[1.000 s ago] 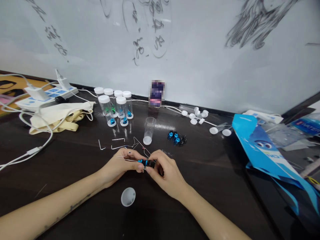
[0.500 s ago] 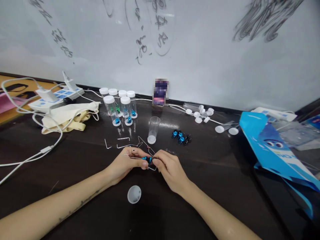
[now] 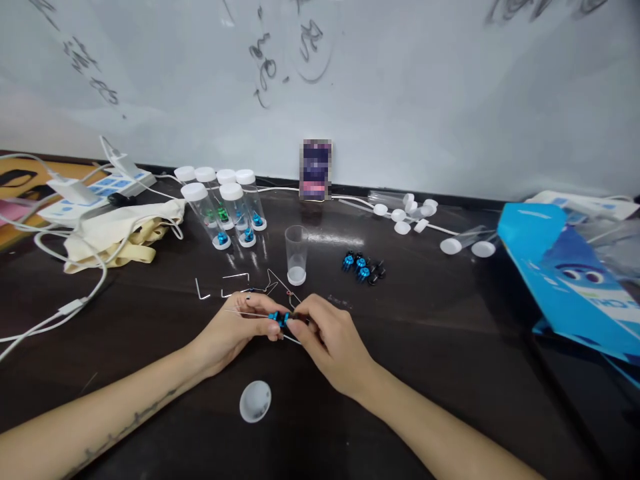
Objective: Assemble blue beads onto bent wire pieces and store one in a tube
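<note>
In the middle of the head view, my left hand (image 3: pixel 233 331) pinches a small blue and black metal part (image 3: pixel 275 318) between thumb and fingers. A thin wire (image 3: pixel 239 311) sticks out leftward past its fingers. My right hand (image 3: pixel 330 343) is closed at the part's right end, its fingertips touching it and partly hiding it. Below the part runs a thin silver rod (image 3: pixel 292 340); its right end disappears under my right hand. Just behind the hands stand a clear tube (image 3: pixel 297 250) with a white base, several hex keys (image 3: pixel 202 291) and bent wire (image 3: pixel 270 283).
A small white cup (image 3: pixel 255 401) sits in front of the hands. Several blue and black parts (image 3: pixel 363 272) lie behind right. Capped tubes (image 3: pixel 233 192) stand at back left, near cables and a power strip (image 3: pixel 67 212). White caps (image 3: pixel 402 227) and a blue bag (image 3: pixel 550 267) are rightward.
The view has shifted a little, so the hands and tubes appear slightly further left. My right fingers have shifted on the part, and the silver rod's bend is now covered.
</note>
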`<state>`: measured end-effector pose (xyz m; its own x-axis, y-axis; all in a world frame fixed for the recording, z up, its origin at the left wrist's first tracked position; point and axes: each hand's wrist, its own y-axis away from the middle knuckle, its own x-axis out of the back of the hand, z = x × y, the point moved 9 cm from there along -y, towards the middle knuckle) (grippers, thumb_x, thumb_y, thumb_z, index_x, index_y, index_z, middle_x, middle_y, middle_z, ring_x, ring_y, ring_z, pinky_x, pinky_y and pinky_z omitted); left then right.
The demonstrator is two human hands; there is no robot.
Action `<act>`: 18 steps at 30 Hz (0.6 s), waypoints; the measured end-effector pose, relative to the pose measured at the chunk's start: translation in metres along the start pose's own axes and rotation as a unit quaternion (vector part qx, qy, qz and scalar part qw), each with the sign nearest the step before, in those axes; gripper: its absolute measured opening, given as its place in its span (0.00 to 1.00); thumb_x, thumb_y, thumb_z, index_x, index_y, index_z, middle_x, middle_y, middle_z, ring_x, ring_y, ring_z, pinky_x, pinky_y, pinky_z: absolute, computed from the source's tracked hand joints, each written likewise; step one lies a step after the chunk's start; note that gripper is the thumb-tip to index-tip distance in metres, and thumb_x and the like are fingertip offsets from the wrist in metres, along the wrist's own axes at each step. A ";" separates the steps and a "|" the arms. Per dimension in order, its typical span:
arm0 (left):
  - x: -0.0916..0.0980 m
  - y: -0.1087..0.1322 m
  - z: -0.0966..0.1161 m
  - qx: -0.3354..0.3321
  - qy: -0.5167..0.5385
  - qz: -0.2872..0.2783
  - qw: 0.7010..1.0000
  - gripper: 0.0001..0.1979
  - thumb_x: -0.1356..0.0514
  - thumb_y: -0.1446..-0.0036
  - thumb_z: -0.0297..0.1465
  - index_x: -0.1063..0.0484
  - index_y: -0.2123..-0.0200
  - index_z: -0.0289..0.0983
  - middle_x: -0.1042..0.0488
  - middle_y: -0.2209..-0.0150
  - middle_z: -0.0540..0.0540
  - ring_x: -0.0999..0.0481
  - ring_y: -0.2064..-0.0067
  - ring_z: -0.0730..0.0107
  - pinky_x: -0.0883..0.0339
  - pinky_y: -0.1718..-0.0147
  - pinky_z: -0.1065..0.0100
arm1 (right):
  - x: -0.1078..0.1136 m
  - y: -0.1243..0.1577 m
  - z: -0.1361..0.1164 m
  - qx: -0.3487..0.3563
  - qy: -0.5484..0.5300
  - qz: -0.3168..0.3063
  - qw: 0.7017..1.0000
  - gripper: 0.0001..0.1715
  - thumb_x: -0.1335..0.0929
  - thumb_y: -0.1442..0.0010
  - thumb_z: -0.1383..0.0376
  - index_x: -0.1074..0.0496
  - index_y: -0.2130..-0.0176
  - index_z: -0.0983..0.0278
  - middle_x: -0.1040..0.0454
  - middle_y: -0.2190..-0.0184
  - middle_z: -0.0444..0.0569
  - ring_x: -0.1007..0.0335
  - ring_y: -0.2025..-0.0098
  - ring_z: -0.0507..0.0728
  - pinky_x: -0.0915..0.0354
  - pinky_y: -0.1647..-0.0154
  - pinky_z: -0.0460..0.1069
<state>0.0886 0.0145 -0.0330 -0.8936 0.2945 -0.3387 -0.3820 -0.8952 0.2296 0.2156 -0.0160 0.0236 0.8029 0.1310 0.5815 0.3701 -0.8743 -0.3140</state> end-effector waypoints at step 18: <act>0.002 0.002 -0.002 0.003 -0.002 -0.005 1.000 0.11 0.27 0.62 0.21 0.17 0.71 0.35 0.19 0.76 0.47 0.24 0.76 0.73 0.29 0.74 0.75 | 0.003 0.003 0.004 -0.017 -0.053 0.017 0.998 0.13 0.33 0.36 0.59 0.35 0.53 0.60 0.36 0.62 0.47 0.38 0.69 0.52 0.41 0.71 0.47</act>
<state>0.0869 0.0127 -0.0347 -0.8904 0.3057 -0.3372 -0.3934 -0.8896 0.2322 0.2211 -0.0160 0.0217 0.8600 0.1486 0.4882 0.3276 -0.8943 -0.3049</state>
